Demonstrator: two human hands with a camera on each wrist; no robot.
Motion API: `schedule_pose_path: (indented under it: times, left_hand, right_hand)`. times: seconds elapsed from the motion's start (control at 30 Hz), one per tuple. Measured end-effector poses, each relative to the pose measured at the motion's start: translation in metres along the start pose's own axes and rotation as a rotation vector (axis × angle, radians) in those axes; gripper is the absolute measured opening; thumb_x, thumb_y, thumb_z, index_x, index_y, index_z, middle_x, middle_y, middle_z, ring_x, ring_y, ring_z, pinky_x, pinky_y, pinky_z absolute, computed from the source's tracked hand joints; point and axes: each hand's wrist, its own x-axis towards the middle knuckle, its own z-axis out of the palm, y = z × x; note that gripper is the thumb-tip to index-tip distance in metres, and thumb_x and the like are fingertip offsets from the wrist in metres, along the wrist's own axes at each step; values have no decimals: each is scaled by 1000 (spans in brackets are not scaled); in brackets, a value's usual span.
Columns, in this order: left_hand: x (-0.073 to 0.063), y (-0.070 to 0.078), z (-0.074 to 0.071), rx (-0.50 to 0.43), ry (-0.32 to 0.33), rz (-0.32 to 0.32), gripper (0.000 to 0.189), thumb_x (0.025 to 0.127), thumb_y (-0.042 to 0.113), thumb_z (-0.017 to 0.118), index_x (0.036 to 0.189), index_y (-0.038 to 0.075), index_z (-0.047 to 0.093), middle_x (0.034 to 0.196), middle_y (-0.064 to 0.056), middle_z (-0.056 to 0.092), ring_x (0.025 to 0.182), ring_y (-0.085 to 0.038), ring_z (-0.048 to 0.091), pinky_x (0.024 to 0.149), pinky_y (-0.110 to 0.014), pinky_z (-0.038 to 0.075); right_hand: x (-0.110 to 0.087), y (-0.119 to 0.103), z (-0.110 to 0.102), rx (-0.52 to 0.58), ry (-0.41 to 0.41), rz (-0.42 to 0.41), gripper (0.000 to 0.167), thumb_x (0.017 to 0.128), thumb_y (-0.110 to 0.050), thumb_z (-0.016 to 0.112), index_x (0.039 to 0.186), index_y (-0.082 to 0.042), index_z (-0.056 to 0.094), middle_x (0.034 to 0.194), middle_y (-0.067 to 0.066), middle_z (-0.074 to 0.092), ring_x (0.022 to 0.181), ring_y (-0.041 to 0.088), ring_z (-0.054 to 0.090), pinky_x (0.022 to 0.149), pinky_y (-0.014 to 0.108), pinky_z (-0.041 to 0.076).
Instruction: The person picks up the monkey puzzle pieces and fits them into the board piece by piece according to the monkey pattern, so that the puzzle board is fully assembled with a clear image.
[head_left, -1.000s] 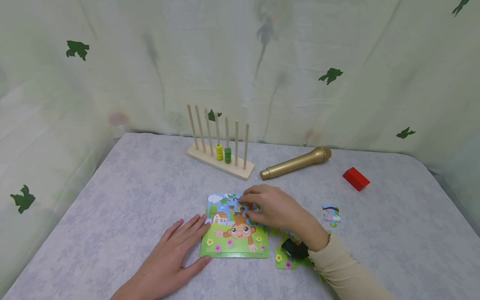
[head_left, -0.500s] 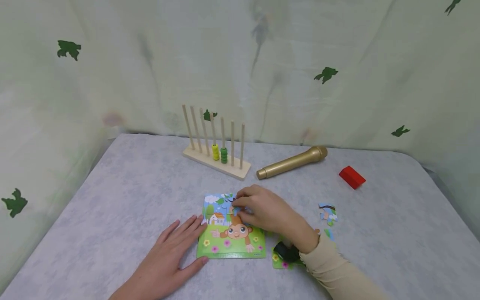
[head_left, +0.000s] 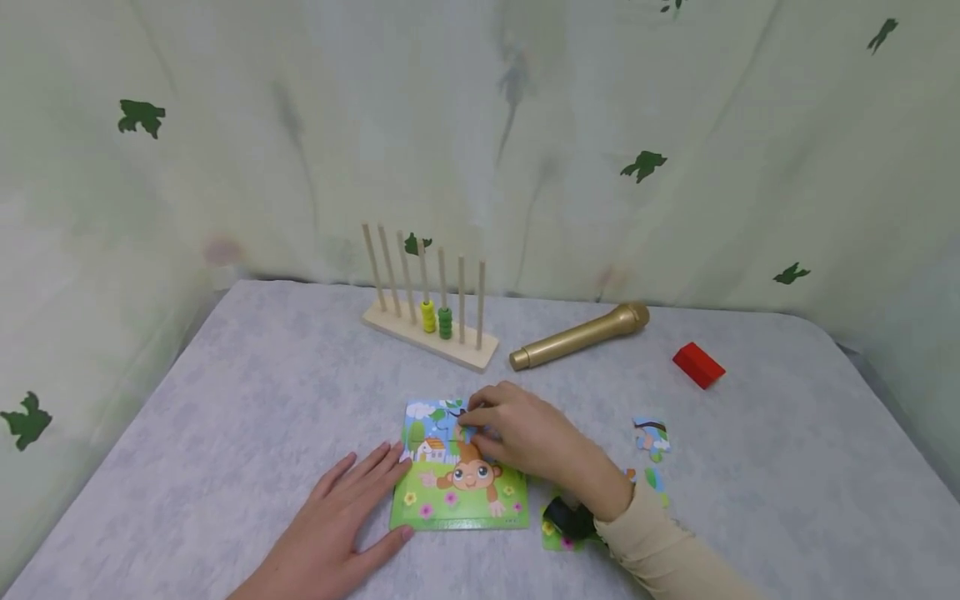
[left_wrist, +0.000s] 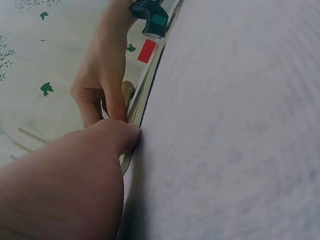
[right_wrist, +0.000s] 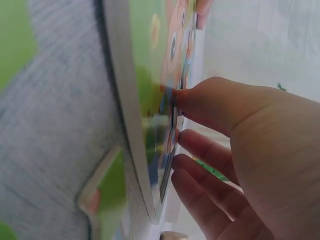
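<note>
A monkey jigsaw puzzle board (head_left: 461,504) lies flat in the head view, with a house, flowers and sky on it. My left hand (head_left: 330,521) rests at its left side, fingers straight, fingertips on the edge. Over the upper right of the board, my right hand (head_left: 528,429) pinches a puzzle piece (right_wrist: 173,136) between thumb and fingers. That piece sits at the puzzle surface, mostly covered by the fingertips; whether it lies fully flush I cannot tell. The right hand hides the board's upper right corner.
Loose pieces lie right of the board: one with a branch (head_left: 651,437), another partly behind the sleeve (head_left: 654,482), and a green flowered one (head_left: 555,540) under the black wrist camera (head_left: 570,518). Behind stand a peg abacus (head_left: 431,337), a gold microphone (head_left: 581,336) and a red block (head_left: 699,365).
The right hand has shifted slightly left over the board, bringing the pinched piece into the gap near the top middle. The left hand has stayed at the board's edge.
</note>
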Motion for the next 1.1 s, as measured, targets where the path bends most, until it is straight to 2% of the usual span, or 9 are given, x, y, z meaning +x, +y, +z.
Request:
schedule_pose_path:
  times: [0.13, 0.47, 0.67, 0.87, 1.1]
  left_hand:
    - [-2, -1, 0, 12, 20, 17, 66, 96, 54, 67, 149, 15, 57, 157, 0, 51, 147, -20, 46, 124, -12, -3]
    - [-2, -1, 2, 12, -20, -7, 68, 97, 57, 64, 150, 15, 55, 158, 1, 49, 148, -20, 45, 123, -11, -6]
    - [-2, -1, 1, 12, -4, 2, 68, 97, 56, 65, 150, 15, 56, 158, 0, 50, 147, -21, 45, 123, -11, -5]
    - [-3, -1, 3, -1, -21, -5, 68, 97, 57, 64, 150, 15, 56, 158, 0, 50, 147, -21, 45, 122, -10, -6]
    - [-3, -2, 2, 33, -15, 3, 68, 96, 57, 65, 150, 15, 56, 158, 1, 50, 147, -20, 46, 122, -10, -6]
  right_hand:
    - [-1, -3, 2, -11, -7, 18, 26, 98, -24, 72, 122, -16, 78, 124, 4, 70, 115, 21, 63, 92, 33, 60]
    - [-4, -3, 3, -18, -19, 28, 27, 100, -24, 70, 126, -19, 75, 128, 1, 68, 117, 19, 62, 91, 33, 60]
    - [-5, -3, 2, -7, -27, 26, 29, 101, -24, 68, 129, -19, 74, 130, 1, 67, 119, 18, 61, 91, 33, 60]
    - [-6, -4, 1, -14, -48, 33, 30, 101, -25, 68, 130, -18, 73, 131, 1, 66, 120, 18, 61, 90, 32, 61]
    - [-6, -5, 0, -13, -52, 32, 31, 102, -24, 68, 132, -18, 72, 133, 1, 66, 121, 18, 60, 91, 32, 60]
